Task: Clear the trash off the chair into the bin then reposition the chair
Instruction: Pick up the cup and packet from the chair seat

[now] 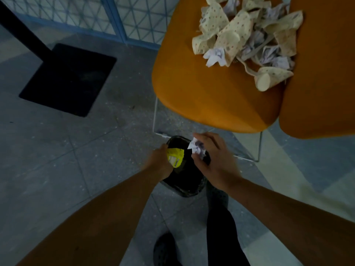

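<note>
Grey floor tiles (57, 150) ran under everything, dim and speckled. Nearest the camera, a dark shoe (165, 250) and trouser leg stood just behind the black bin (184, 181), and both forearms reached down over it. The left hand (160, 162) gripped a crumpled yellow wrapper (175, 156) above the bin's mouth; the right hand (213, 160) pinched a ball of white paper (196, 147) beside it, fingers curled round it, also over the opening. This looked like the dropping step of the clearing, with both pieces about to be let go. The next move would call for loosening both grips squarely above the bin, then reaching back up to the seat.

Beyond the hands, the orange chair (201, 89) stood just past the bin on thin pale legs, its seat loaded with a heap of spotted cream wrappers and crumpled paper (244, 41), so most of the clearing seemed left and the repositioning not yet begun. Further left, a black square base (67, 79) and post sat before a blue-framed partition (115, 18).

The bin's inside was too dark to read, the heap was cut off at the top edge, and the hands were slightly blurred.
</note>
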Motion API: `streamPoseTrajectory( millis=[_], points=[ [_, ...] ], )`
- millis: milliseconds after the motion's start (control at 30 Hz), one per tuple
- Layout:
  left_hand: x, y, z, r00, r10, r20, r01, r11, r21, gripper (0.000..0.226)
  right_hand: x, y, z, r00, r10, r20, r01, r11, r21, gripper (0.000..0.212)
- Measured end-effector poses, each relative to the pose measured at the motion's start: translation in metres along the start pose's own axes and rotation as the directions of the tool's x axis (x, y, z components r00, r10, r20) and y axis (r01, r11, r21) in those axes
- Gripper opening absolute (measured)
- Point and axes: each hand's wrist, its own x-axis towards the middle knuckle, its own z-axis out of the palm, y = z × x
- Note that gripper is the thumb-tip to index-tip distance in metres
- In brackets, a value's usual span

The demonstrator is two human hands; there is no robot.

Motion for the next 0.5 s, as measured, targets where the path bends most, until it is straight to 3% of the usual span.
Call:
streamPoseTrajectory(
  millis=[100, 200, 267, 367, 500],
  points=[
    [0.026, 0.003, 0.016, 0.993, -0.038, 0.115, 0.038, 0.999, -0.001, 0.108, -0.001, 0.022, 0.022, 0.997, 0.074, 0.032, -0.074, 0.997, 0.017, 0.057],
    [0.041, 0.001, 0.022, 0.99, 0.024, 0.136, -0.018, 0.999, -0.048, 0.114, -0.004, 0.046, 0.041, 0.969, 0.172, 0.175, -0.182, 0.983, 0.04, 0.069],
    [0.044, 0.0, 0.023, 0.984, 0.082, 0.157, -0.068, 0.993, -0.095, 0.116, -0.007, 0.057, 0.048, 0.903, 0.274, 0.33, -0.317, 0.945, 0.084, 0.076],
    [0.045, 0.0, 0.019, 0.974, 0.106, 0.2, -0.097, 0.994, -0.05, 0.103, -0.009, 0.064, 0.046, 0.842, 0.342, 0.418, -0.39, 0.92, 0.034, 0.075],
    [0.037, 0.011, 0.0, 0.982, 0.126, 0.141, -0.112, 0.989, -0.101, 0.077, -0.002, 0.055, 0.026, 0.877, 0.309, 0.367, -0.34, 0.94, 0.021, 0.063]
  ],
)
